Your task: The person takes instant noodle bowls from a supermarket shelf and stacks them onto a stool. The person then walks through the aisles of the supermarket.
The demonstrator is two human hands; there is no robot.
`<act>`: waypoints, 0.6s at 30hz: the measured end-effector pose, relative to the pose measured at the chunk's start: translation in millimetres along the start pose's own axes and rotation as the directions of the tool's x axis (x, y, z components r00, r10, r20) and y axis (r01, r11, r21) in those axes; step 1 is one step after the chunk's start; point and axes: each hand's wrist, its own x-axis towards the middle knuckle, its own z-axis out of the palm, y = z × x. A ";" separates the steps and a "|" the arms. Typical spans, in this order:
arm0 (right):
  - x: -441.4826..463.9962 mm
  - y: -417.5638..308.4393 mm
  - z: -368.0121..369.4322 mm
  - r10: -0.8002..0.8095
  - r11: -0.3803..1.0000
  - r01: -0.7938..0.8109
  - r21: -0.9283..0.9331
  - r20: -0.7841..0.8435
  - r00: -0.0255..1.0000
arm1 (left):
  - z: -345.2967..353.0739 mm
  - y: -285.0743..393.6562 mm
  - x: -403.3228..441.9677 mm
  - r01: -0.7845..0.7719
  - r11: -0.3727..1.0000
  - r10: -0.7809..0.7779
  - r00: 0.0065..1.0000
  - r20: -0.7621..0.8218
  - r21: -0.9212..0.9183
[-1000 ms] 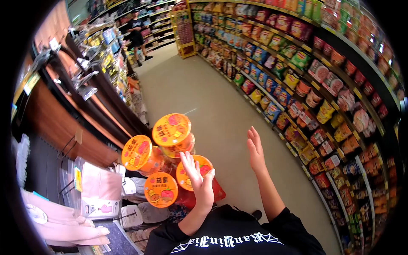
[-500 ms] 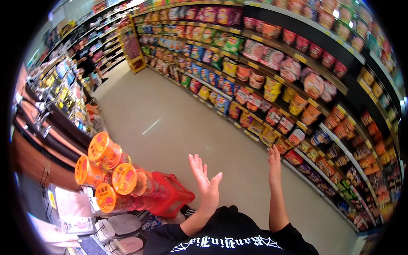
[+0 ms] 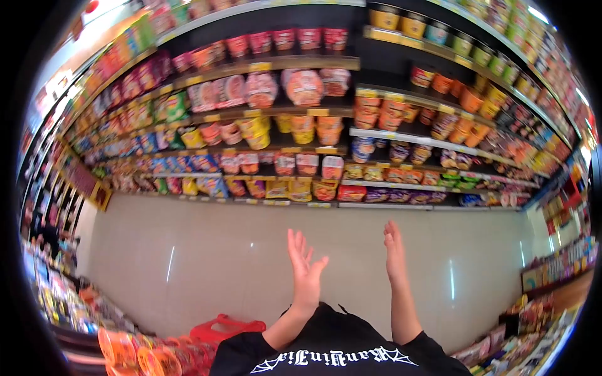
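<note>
My left hand is raised above the floor in front of my chest, its fingers and thumb spread and nothing in it. To its right, my right hand is held up with the fingers stretched, seen from the side, also with nothing in it. The two hands are apart and touch no goods. Nearest below my left hand is a red plastic stool. Orange noodle tubs are stacked beside it at the lower left, partly cut off by the dark image edge.
A long shelf unit with cup noodles and snack bags runs across the far side of the tiled floor. A yellow rack stands at its left end. More goods line the lower right, and a blurred person is at the far left.
The view has swung right, from along the aisle to facing the shelves. The orange tubs and stool have shifted to the lower left of view. Both hands remain raised, open and empty.
</note>
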 end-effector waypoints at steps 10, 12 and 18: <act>58.3 17.5 -66.9 0.026 0.999 -0.035 -0.029 -0.285 0.958 | 81.3 -45.2 94.0 0.221 0.973 -0.193 0.938 0.290 -0.067; 79.6 7.0 -72.4 0.053 0.998 -0.045 0.031 -0.332 0.942 | 98.3 -45.5 124.9 0.217 0.971 -0.171 0.922 0.348 -0.096; 129.1 14.0 -106.9 0.009 0.997 0.025 0.074 -0.427 0.904 | 143.0 -49.3 217.2 0.211 0.976 -0.140 0.794 0.591 -0.051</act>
